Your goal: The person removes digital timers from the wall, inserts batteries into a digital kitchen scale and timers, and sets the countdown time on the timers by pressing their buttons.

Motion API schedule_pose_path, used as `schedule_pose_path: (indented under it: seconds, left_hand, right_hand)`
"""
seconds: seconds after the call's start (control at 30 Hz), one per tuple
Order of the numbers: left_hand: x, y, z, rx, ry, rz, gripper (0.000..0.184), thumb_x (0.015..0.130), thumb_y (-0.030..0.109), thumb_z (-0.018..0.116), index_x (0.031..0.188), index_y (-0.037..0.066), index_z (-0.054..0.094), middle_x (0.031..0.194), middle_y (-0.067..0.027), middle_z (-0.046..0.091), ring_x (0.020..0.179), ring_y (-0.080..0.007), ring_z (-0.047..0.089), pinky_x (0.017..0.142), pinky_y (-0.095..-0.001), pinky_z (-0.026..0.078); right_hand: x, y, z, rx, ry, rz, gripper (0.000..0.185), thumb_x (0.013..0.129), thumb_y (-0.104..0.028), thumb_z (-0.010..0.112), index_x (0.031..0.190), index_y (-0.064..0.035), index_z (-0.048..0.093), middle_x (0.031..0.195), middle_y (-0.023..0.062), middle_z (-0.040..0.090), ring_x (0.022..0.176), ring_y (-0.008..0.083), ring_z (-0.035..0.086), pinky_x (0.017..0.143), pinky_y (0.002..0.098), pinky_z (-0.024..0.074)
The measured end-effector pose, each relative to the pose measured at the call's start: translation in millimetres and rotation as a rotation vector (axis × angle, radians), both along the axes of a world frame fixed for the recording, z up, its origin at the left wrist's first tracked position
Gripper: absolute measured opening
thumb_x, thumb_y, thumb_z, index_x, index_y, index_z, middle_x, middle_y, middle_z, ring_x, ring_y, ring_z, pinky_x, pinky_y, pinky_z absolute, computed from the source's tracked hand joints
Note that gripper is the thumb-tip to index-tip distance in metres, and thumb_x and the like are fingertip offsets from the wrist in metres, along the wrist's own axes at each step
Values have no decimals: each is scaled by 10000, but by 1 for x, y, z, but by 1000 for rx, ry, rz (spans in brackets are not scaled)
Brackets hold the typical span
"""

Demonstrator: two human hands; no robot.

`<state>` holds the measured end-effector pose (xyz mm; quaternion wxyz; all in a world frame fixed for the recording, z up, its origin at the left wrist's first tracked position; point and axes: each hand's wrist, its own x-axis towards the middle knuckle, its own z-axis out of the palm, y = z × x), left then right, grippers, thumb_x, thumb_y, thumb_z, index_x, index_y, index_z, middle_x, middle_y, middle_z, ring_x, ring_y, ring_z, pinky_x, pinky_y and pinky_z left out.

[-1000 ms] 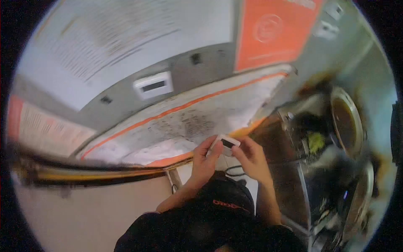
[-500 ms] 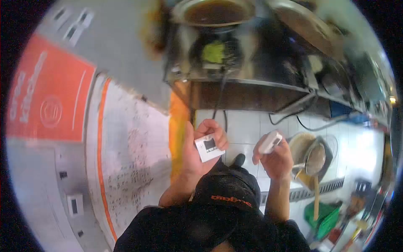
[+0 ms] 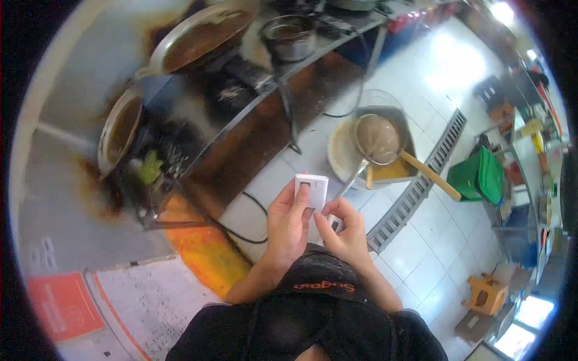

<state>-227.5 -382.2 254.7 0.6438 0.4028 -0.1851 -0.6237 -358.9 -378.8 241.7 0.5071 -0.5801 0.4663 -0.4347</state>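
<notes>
Near the middle of the view, my left hand [image 3: 288,225] grips a small white device [image 3: 311,191] with a dark window, the thumb lying over its front. Close on its right, my right hand [image 3: 348,236] has its fingers closed round a second white piece [image 3: 335,223], of which only a part shows. Thumb and forefinger of that hand come near the lower edge of the device. A small dark piece [image 3: 309,212] shows between the two hands; what it is I cannot make out.
Pans of brown liquid [image 3: 208,39] stand on a stained stove at the upper left. A container [image 3: 391,171] with a strainer [image 3: 377,139] sits on the tiled floor beside a drain grate [image 3: 415,180]. Further right are a green bin [image 3: 478,175] and an orange stool [image 3: 485,295].
The view has swung from the wall and its papers to the stove and floor. My hands were apart half a second ago and are now close together, each still holding a white piece.
</notes>
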Motion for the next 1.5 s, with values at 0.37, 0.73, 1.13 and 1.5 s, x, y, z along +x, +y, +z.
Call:
schedule_pose_path:
  seconds: [0.37, 0.73, 1.13, 1.5]
  left_hand:
    - [-206, -68, 22, -275, -134, -440, 527, 954, -84, 485, 1465, -88, 356, 1454, -223, 478, 1331, -251, 499, 1138, -387, 382]
    - [-350, -104, 41, -512, -216, -1046, 575, 917, -74, 526, 1467, -54, 362, 1379, -191, 539, 1271, -202, 533, 1089, -338, 416]
    - [-503, -127, 33, -333, -232, -1368, 304, 855, -107, 502, 1128, -68, 629, 1116, -152, 686, 1041, -184, 661, 957, -341, 533]
    - [-732, -163, 28, -243, -55, -1480, 216, 874, -55, 633, 1090, -52, 637, 1122, -171, 687, 1020, -185, 666, 926, -334, 552]
  right_hand:
    - [-233, -39, 30, 48, -98, -178, 195, 886, -132, 658, 982, 37, 636, 814, 100, 701, 785, 136, 647, 744, 301, 502]
    - [-349, 5, 50, 50, -182, -694, 179, 929, -137, 617, 923, 42, 625, 791, 75, 676, 763, 119, 626, 714, 282, 495]
    - [-474, 20, 61, 90, 242, -823, 178, 835, -136, 653, 862, 36, 615, 755, 205, 680, 699, 337, 715, 648, 367, 545]
    - [-696, -8, 68, 154, 299, -845, 173, 828, -122, 665, 914, 27, 650, 776, 206, 691, 736, 335, 726, 656, 369, 561]
